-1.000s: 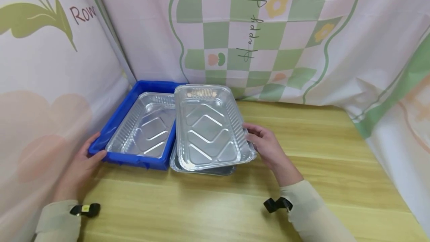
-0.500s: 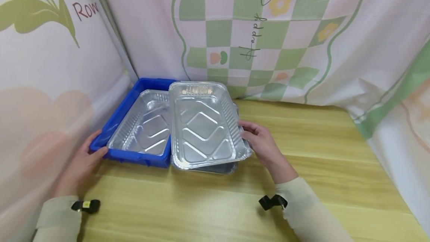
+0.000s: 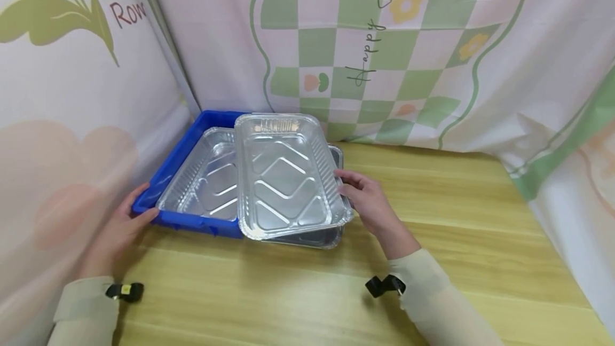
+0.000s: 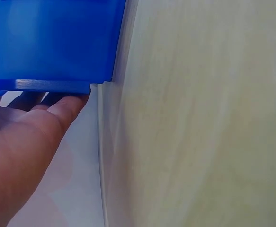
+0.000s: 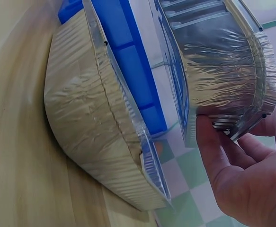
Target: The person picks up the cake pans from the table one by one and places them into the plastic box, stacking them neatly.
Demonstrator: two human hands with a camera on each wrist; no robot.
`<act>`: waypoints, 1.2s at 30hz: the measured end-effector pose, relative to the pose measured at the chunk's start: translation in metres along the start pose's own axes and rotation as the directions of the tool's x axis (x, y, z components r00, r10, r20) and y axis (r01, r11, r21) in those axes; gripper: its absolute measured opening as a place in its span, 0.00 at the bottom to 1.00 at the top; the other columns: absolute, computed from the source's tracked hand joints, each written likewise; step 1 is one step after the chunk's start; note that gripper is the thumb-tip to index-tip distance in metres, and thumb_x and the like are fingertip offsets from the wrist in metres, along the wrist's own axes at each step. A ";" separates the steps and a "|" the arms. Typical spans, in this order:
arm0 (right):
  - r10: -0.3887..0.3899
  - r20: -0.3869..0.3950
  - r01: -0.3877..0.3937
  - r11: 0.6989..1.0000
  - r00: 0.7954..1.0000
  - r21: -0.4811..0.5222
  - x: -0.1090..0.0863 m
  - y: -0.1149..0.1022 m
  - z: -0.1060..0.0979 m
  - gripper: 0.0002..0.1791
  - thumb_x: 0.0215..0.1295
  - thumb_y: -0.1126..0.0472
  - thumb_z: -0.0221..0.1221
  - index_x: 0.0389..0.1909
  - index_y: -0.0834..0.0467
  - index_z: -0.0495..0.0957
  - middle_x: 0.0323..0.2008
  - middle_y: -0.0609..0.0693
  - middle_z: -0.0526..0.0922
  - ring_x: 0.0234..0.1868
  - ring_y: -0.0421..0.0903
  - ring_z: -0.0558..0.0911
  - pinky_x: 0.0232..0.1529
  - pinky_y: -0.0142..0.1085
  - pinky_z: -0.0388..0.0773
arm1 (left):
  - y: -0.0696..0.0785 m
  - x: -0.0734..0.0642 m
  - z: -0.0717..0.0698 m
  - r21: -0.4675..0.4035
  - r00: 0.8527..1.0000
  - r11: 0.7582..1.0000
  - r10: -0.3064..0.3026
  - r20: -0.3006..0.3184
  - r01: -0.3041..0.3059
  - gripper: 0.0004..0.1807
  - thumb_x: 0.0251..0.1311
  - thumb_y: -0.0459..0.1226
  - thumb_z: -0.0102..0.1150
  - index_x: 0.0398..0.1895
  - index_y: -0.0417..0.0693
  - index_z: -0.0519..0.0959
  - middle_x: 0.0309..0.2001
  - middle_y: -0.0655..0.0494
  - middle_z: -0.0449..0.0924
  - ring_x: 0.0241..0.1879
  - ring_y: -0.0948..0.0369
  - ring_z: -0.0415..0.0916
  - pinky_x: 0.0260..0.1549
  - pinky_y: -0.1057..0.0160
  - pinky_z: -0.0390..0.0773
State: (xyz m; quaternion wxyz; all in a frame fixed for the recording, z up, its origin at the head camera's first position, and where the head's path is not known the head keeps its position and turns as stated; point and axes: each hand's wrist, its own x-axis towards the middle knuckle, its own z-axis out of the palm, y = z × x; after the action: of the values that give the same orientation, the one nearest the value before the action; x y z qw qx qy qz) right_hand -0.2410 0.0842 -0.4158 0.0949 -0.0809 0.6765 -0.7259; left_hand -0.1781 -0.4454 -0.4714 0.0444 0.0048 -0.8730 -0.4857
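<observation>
My left hand grips the near left corner of a blue plastic bin, thumb at the front rim. In the left wrist view its fingers meet the bin's lip. One foil pan lies inside the bin. My right hand holds a second foil pan by its right side, raised and overlapping the bin's right part. Beneath it, a third foil pan sits on the table, mostly hidden. The right wrist view shows a gap between the held pan and the lower one.
The wooden table extends right and forward of the pans. A printed cloth hangs behind, and another cloth hangs close along the bin's left side. A third hanging cloth borders the table's right.
My right hand has carried the held foil pan left, further over the bin, and more of the lower pan's right side shows. My left hand has kept its grip on the bin's corner.
</observation>
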 end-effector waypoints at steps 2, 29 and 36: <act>-0.003 0.003 0.003 1.000 1.000 -0.002 0.001 -0.001 0.003 0.24 0.67 0.72 0.53 0.65 0.68 0.69 0.57 0.63 0.74 0.43 0.45 0.79 0.40 0.32 0.80 | -0.001 0.000 0.000 0.000 1.000 1.000 -0.001 0.004 0.001 0.41 0.71 0.44 0.55 0.80 0.58 0.45 0.71 0.27 0.50 0.65 0.34 0.52 0.47 0.85 0.56; -0.061 0.031 0.062 0.998 0.998 -0.033 0.018 0.001 0.043 0.22 0.66 0.73 0.54 0.62 0.68 0.73 0.51 0.63 0.77 0.38 0.44 0.77 0.34 0.30 0.76 | 0.003 0.000 0.002 -0.008 1.000 1.000 -0.007 -0.006 0.007 0.41 0.71 0.43 0.55 0.79 0.52 0.44 0.72 0.27 0.49 0.67 0.33 0.50 0.68 0.61 0.52; -0.064 0.026 0.065 0.997 0.998 -0.045 0.022 -0.001 0.052 0.21 0.66 0.72 0.55 0.60 0.68 0.74 0.50 0.62 0.77 0.39 0.44 0.76 0.34 0.29 0.75 | 0.000 0.001 0.001 -0.015 1.000 1.000 -0.013 -0.006 0.012 0.42 0.70 0.46 0.56 0.80 0.57 0.45 0.72 0.29 0.48 0.67 0.34 0.48 0.66 0.38 0.46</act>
State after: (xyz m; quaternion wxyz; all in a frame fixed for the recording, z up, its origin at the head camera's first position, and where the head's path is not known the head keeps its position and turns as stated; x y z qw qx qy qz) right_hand -0.2493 0.0290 -0.4115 0.0778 -0.1135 0.6889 -0.7117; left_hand -0.1792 -0.4447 -0.4721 0.0442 0.0115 -0.8692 -0.4924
